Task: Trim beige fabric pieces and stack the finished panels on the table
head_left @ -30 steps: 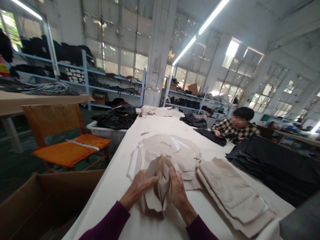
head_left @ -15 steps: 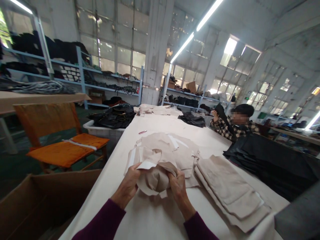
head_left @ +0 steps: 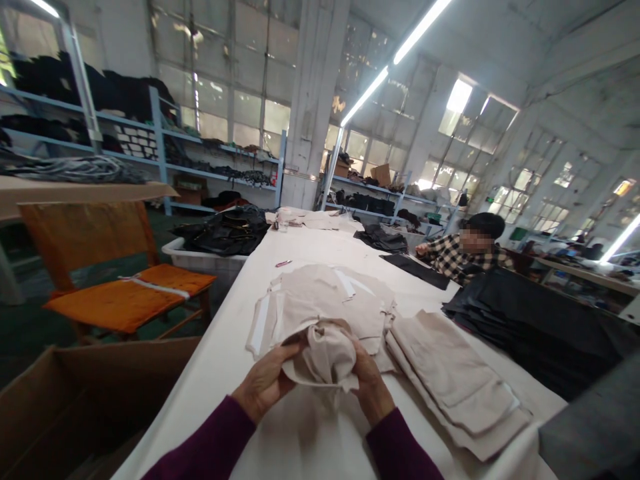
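Both my hands hold a bunched beige fabric piece (head_left: 326, 357) just above the long white table (head_left: 300, 433). My left hand (head_left: 265, 383) grips its left side, fingers curled under the cloth. My right hand (head_left: 371, 387) is closed on its right side, partly hidden by the fabric. Right behind the piece lies a spread pile of beige cut pieces (head_left: 325, 300). A neat stack of beige folded pieces (head_left: 450, 373) sits to the right of my hands.
A person in a checked shirt (head_left: 463, 257) works at the table's far right, by black fabric stacks (head_left: 530, 320). An open cardboard box (head_left: 75, 400) stands at lower left, an orange wooden chair (head_left: 115, 280) beyond it, and a white bin of black cloth (head_left: 220, 240).
The beige piece has been turned and crumpled into a rounder bundle between my hands. The co-worker lowered the black cloth back onto the table.
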The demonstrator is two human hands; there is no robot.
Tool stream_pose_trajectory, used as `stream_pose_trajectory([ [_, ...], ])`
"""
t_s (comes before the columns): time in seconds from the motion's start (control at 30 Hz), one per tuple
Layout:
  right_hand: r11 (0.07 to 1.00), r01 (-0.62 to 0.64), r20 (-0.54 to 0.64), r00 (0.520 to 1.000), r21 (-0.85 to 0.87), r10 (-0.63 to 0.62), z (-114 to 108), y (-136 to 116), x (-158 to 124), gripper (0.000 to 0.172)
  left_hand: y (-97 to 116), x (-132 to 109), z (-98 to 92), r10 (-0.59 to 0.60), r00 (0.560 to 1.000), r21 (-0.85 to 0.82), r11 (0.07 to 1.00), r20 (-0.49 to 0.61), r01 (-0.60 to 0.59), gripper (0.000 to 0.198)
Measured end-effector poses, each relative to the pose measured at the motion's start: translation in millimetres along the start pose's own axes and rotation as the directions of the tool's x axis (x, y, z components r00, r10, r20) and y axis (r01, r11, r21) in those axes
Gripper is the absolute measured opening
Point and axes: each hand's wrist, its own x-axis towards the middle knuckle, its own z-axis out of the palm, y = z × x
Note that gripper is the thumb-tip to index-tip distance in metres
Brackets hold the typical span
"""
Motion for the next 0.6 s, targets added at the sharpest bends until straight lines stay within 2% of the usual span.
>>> stream_pose_trajectory([
  [0.1,0.967,0.094,0.045,0.995,-0.236,-0.086,9,2,3,0.038,4,-7,3.8,0.032,0.999,-0.067,0.997,0.036,-0.029,0.027],
  [0.17,0.861,0.244,0.100,0.970,-0.447,-0.223,10,8,3,0.031,7,-7,2.9,0.021,1.000,-0.076,0.997,0.007,-0.021,0.027],
  [0.2,0.762,0.331,0.092,0.936,-0.556,-0.339,10,10,2,0.030,9,-5,1.6,0.011,1.000,-0.074,0.997,-0.022,-0.013,0.026],
  [0.23,0.631,0.398,0.058,0.871,-0.666,-0.488,8,13,2,0.029,11,-2,-0.1,0.010,0.998,-0.073,0.997,-0.057,-0.014,0.025],
  [0.3,0.347,0.411,0.006,0.652,-0.843,-0.758,5,16,1,0.029,16,3,-3.6,0.045,0.991,-0.073,0.996,-0.123,-0.055,0.023],
  [0.33,0.229,0.395,0.035,0.559,-0.890,-0.828,4,16,0,0.027,18,5,-5.1,0.076,0.986,-0.070,0.994,-0.145,-0.087,0.023],
  [0.37,0.128,0.401,0.107,0.513,-0.907,-0.852,4,17,-2,0.024,20,7,-6.3,0.100,0.982,-0.065,0.992,-0.160,-0.112,0.024],
  [0.4,0.044,0.441,0.209,0.509,-0.896,-0.835,5,17,-4,0.023,22,7,-7.2,0.114,0.979,-0.058,0.990,-0.171,-0.126,0.024],
  [0.47,-0.033,0.552,0.397,0.557,-0.833,-0.730,9,17,-9,0.026,24,7,-8.2,0.112,0.974,-0.040,0.992,-0.195,-0.122,0.025],
  [0.53,-0.009,0.599,0.469,0.617,-0.800,-0.632,15,17,-14,0.035,23,7,-8.6,0.114,0.969,-0.026,0.992,-0.219,-0.123,0.025],
  [0.6,0.057,0.582,0.454,0.687,-0.811,-0.567,19,16,-16,0.044,22,6,-9.1,0.125,0.968,-0.022,0.991,-0.218,-0.132,0.025],
])
